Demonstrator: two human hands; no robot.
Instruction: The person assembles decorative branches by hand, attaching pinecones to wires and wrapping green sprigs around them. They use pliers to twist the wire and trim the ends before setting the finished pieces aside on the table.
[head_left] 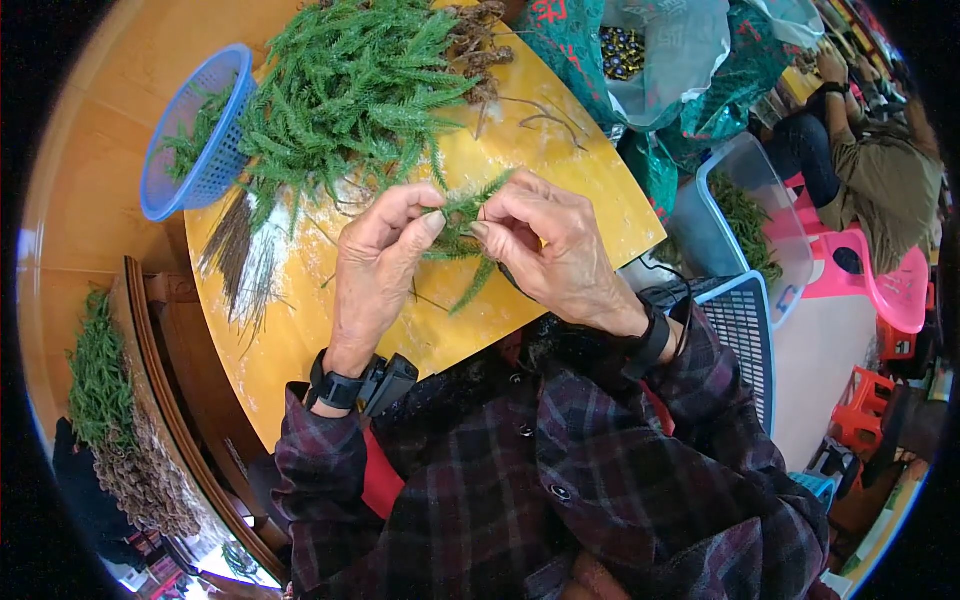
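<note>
My left hand (pixel 378 262) and my right hand (pixel 545 247) both pinch one green feathery sprig (pixel 462 240) above the yellow table (pixel 570 170). The sprig's tips stick out above and below my fingers. A big heap of the same green sprigs (pixel 350 90) with brown roots lies just beyond my hands. Dark watch-like bands sit on both wrists, and plaid sleeves cover my forearms.
A blue mesh basket (pixel 195 135) with a few sprigs stands at the table's left edge. More greens lie on the floor at left (pixel 100 380). A clear bin (pixel 755 210) with greens, plastic bags (pixel 680 60), a pink stool (pixel 880 280) and a seated person (pixel 870 160) are at right.
</note>
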